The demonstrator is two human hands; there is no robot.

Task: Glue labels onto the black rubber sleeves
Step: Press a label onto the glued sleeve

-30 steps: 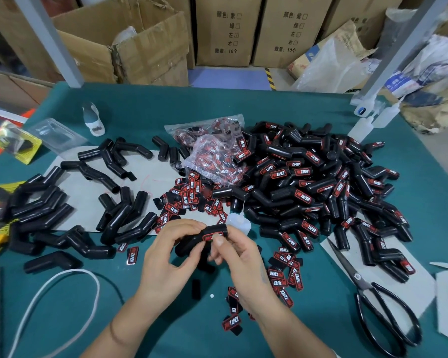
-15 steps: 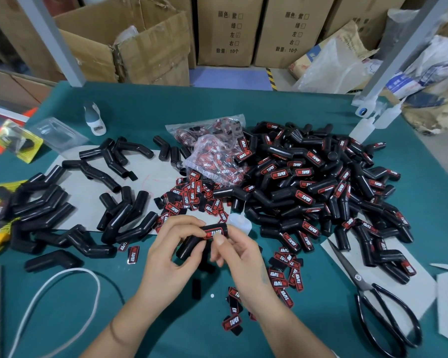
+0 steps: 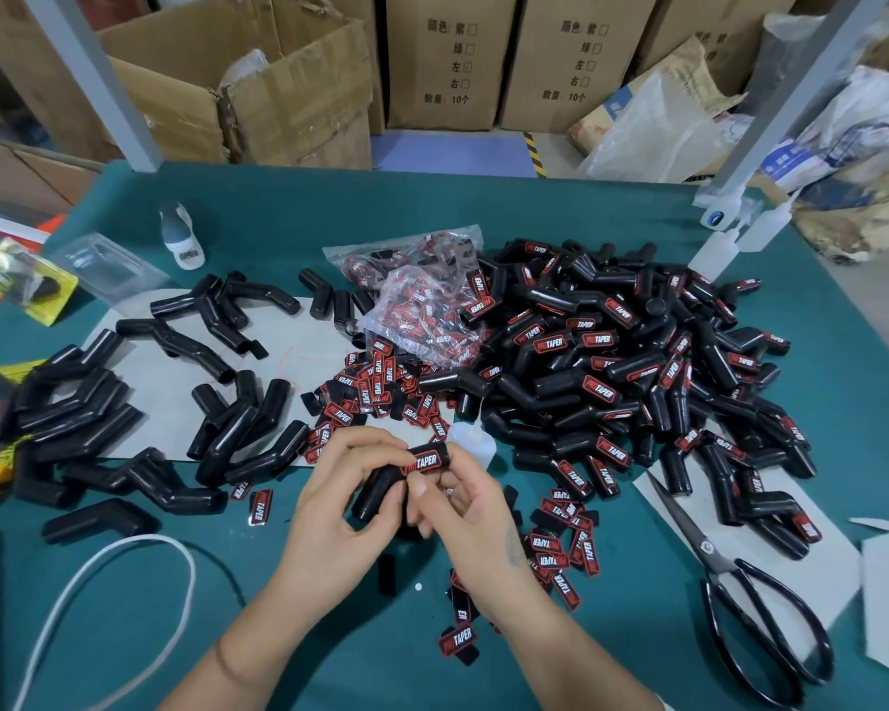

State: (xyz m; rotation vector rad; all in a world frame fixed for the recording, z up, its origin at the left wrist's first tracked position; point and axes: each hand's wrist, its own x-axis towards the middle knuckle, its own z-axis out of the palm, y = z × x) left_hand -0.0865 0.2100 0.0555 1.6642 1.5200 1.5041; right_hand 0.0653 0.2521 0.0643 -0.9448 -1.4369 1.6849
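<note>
nearest us, loose labels (image 3: 560,549) lie scattered on the green surface (image 3: 483,207), beside black scissors (image 3: 755,602) at right and a white cord (image 3: 124,587) at left, cut off by the frame edge. above them we see the left hand (image 3: 340,510) curled round the lower limb of a bent black sleeve (image 3: 381,487); the right hand (image 3: 463,505) pinches its upper end, thumb on the red label (image 3: 424,461) already on it. our fingers hide the sleeve's middle. a white bottle (image 3: 470,443) sits just behind, partly hidden. farther left, unlabelled sleeves (image 3: 227,428) lie on grey paper; farther right, a labelled pile (image 3: 612,361). a clear bag (image 3: 422,310) holds more labels, hard to read. cardboard boxes (image 3: 447,59) stand beyond.
</note>
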